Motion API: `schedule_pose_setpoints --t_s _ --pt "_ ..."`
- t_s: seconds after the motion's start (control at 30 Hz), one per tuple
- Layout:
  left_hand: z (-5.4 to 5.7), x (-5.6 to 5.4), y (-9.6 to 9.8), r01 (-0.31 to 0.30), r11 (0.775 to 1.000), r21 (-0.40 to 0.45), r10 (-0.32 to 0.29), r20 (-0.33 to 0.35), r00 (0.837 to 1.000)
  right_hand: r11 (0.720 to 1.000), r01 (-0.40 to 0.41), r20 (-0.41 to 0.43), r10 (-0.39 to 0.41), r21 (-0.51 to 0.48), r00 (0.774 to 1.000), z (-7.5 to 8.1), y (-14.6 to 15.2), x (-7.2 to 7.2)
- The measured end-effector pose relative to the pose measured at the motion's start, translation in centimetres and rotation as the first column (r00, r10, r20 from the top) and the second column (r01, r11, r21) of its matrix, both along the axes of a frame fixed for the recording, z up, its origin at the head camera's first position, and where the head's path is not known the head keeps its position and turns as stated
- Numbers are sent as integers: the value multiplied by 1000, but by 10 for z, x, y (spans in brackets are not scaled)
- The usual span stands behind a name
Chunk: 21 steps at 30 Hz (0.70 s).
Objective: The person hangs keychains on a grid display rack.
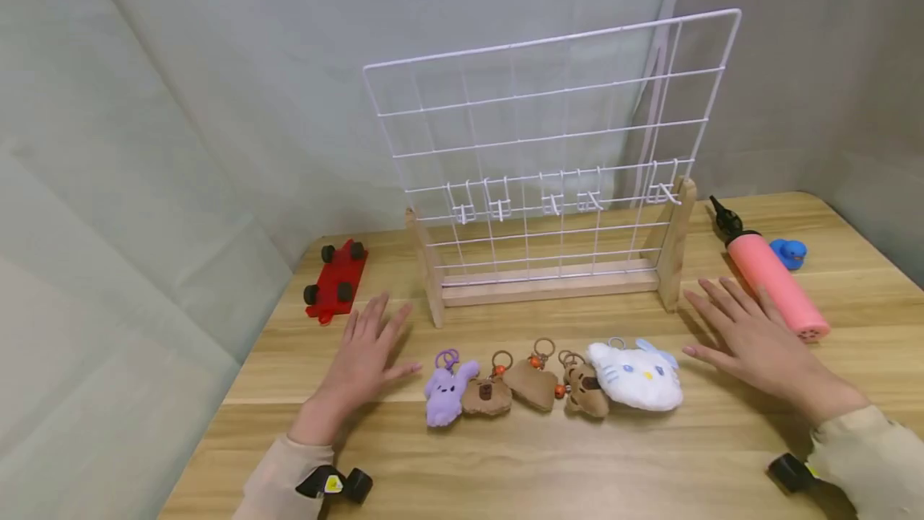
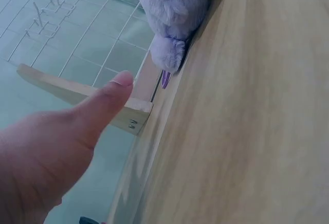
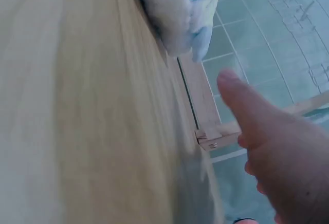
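Observation:
My left hand [image 1: 364, 363] lies on the table with its fingers spread, just left of a purple plush keychain [image 1: 445, 398]. Three brown plush keychains [image 1: 488, 398] follow it in a row, their metal rings toward the rack. At the row's right end sits a white cat plush keychain [image 1: 638, 379] with blue ears or bow. To its right my right hand [image 1: 761, 343] is spread flat, holding nothing. In the left wrist view the thumb [image 2: 105, 98] points toward the purple plush, apart from it. The right thumb [image 3: 247, 95] likewise stands clear of the white plush.
Behind the row stands a white wire grid rack [image 1: 549, 139] on a wooden base [image 1: 549, 287], with several white hooks [image 1: 553, 203]. A red car-like piece with black wheels [image 1: 338, 279] lies left. A pink hand pump [image 1: 776, 279] and a blue duck [image 1: 789, 253] are right.

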<state>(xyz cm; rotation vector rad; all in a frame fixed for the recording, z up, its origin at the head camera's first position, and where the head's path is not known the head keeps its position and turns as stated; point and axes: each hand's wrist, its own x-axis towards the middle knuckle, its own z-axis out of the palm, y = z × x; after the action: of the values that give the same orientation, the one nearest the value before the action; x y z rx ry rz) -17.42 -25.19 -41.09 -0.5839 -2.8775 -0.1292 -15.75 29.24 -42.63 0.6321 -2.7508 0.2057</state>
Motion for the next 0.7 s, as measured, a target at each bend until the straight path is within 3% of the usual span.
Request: schedule_pose_setpoints --t_s 0.23,0.5,0.7 --pt "2 -2 5 45 994 95 -32 -128 991 999 -20 2 21 -34 1000 14 -2 -2" --pt "6 -6 8 63 972 224 -16 -204 979 996 -80 -62 78 -35 995 27 -8 -5" --pt "9 -11 14 82 943 323 -3 -237 971 990 -128 -111 121 -65 987 46 -13 -2"
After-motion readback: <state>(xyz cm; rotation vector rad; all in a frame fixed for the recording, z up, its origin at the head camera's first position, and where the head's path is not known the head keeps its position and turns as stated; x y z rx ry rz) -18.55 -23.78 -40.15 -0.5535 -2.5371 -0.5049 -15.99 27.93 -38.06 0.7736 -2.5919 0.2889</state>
